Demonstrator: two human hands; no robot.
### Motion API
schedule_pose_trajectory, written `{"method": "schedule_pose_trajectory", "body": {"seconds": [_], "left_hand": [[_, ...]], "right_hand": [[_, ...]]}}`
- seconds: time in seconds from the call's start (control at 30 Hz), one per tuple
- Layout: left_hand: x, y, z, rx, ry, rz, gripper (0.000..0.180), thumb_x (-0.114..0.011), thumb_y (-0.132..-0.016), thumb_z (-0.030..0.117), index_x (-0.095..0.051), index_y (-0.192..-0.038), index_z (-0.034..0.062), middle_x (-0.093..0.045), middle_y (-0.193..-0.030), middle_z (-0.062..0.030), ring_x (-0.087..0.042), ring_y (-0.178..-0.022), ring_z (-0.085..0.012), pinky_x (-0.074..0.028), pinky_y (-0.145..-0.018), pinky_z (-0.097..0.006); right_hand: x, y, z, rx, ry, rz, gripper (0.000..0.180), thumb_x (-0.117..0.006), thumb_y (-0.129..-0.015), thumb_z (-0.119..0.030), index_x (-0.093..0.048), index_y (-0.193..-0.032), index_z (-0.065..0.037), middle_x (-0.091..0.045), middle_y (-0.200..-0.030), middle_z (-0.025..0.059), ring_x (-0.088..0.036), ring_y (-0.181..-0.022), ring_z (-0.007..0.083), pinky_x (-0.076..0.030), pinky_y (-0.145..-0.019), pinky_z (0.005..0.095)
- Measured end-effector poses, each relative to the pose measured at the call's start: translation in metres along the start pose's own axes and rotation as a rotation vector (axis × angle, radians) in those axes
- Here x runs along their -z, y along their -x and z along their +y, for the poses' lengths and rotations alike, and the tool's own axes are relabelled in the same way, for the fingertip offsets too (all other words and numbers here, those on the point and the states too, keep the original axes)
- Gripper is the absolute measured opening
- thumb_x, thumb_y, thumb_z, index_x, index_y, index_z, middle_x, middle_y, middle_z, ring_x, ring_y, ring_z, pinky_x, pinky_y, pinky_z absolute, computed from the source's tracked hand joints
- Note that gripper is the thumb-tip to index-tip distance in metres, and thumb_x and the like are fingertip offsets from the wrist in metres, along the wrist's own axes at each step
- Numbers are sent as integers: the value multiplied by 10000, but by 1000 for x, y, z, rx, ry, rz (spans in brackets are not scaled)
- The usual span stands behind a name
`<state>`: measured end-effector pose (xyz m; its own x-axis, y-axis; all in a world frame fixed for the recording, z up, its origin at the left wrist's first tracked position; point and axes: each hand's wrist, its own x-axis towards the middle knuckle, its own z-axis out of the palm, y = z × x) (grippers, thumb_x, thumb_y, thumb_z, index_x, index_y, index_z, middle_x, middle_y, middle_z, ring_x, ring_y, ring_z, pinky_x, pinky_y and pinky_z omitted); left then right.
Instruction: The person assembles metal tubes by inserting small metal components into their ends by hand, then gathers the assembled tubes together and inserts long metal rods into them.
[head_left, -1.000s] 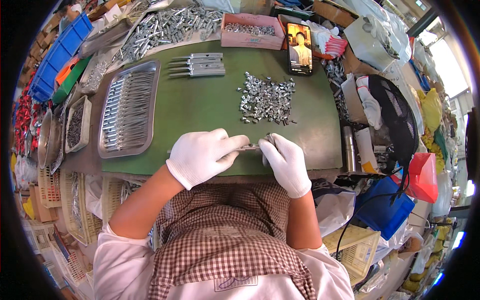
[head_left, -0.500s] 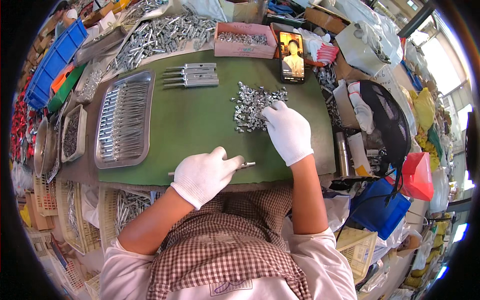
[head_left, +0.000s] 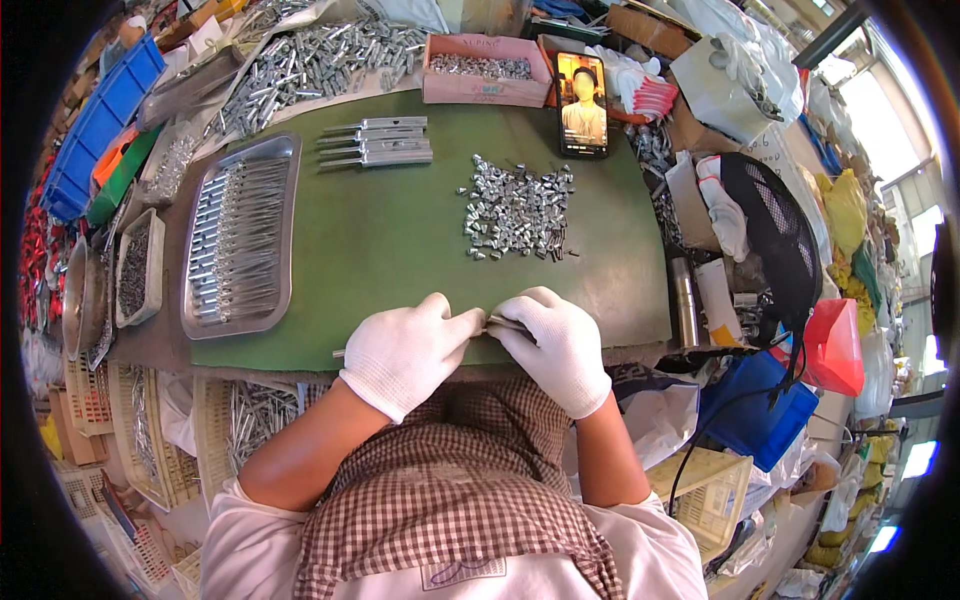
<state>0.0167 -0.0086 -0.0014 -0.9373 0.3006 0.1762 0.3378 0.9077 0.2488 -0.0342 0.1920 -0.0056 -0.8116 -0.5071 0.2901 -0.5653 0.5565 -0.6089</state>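
Metal rod: thin, shiny rod (head_left: 420, 338) at the worktop's near edge, pinched between both hands.
Tray: dull steel tray (head_left: 285, 160), left edge, lined with rods.
Left hand: knit white glove (head_left: 408, 352), closed on the rod.
Right hand: gloved (head_left: 552, 345), fingertips gripping its end.
Ferrules: glinting loose pile (head_left: 517, 208), green felt worktop (head_left: 380, 240).

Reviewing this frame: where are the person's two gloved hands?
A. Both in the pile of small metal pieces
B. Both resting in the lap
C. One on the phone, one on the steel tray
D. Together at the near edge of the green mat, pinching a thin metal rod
D: the left hand and right hand meet at the near edge of the green mat, holding a thin metal rod between them, away from the pile of small metal pieces.
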Motion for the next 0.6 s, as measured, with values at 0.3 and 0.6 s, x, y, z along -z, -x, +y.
{"method": "schedule_pose_trajectory", "body": {"seconds": [0.3,0.6], "left_hand": [[0,-1,-2,16,38,-14,249,-671,-880,267,-704,-1125,237,-563,-822,-32,-643,-622,-230,-548,-553,-365],[4,-4,1,34,-2,-68,202,-654,-890,260,-693,-1088,250,-539,-794,-44,-633,-587,-240,-545,-534,-377]], "right_hand": [[-2,2,-3,97,163,18,111,-739,-843,-179,-706,-928,-116,-653,-855,69,-665,-759,289,-535,-655,391],[-2,-33,32,-165,174,288,119,-725,-853,-164,-713,-946,-89,-659,-906,104,-671,-784,315,-529,-689,394]]}}
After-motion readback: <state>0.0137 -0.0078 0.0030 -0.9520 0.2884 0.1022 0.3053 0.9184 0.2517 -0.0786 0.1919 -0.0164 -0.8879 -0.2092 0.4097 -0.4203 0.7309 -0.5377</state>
